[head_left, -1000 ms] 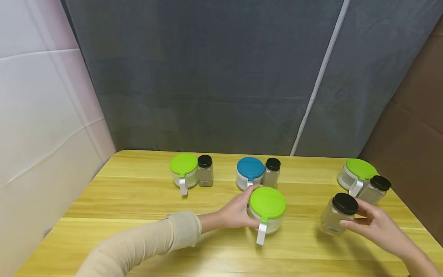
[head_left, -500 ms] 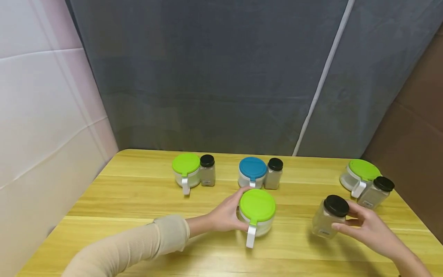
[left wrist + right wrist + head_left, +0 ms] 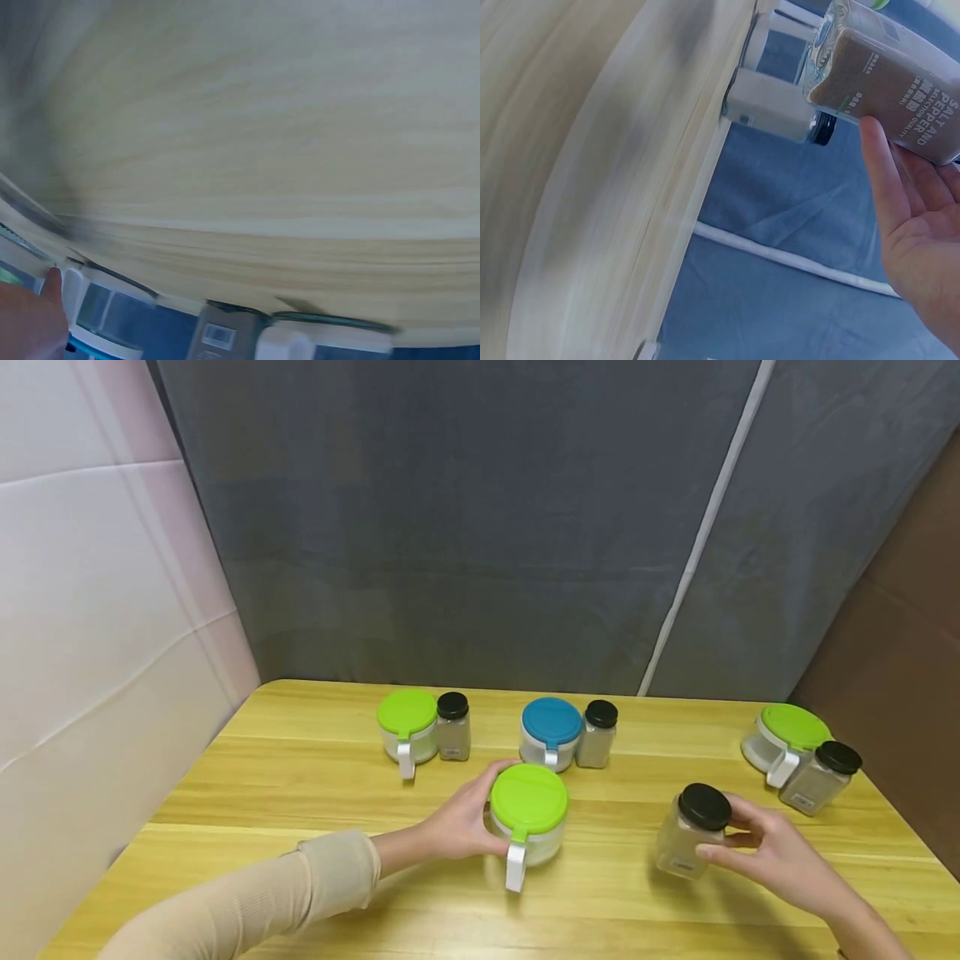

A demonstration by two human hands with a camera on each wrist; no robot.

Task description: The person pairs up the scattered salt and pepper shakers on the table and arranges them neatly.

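Observation:
My left hand point(image 3: 467, 820) grips a round clear jar point(image 3: 543, 847) with a lime-green lid and white handle, thumb and fingers around its side. To the right, my right hand point(image 3: 772, 852) holds a square seasoning jar point(image 3: 678, 843) with a black lid, slightly tilted, its shadow falling on the table. In the right wrist view this seasoning jar point(image 3: 907, 79) bears the words "salt and pepper" and contains brown powder; the right fingers point(image 3: 885, 169) lie along its side. Only a bit of the left hand point(image 3: 34, 319) shows in the left wrist view.
Along the back of the wooden table point(image 3: 285, 793) stand a green-lidded jar point(image 3: 408, 714) beside a black-lidded jar point(image 3: 453, 735), and a blue-lidded jar point(image 3: 552, 722) beside another black-lidded jar point(image 3: 597, 739). At right stand a green-lidded jar point(image 3: 793, 727) and a black-lidded jar point(image 3: 817, 781). A grey curtain point(image 3: 465, 527) hangs behind.
Both hands have moved left in the head view, the left with the green-lidded jar and the right with the seasoning jar. The view itself has shifted slightly.

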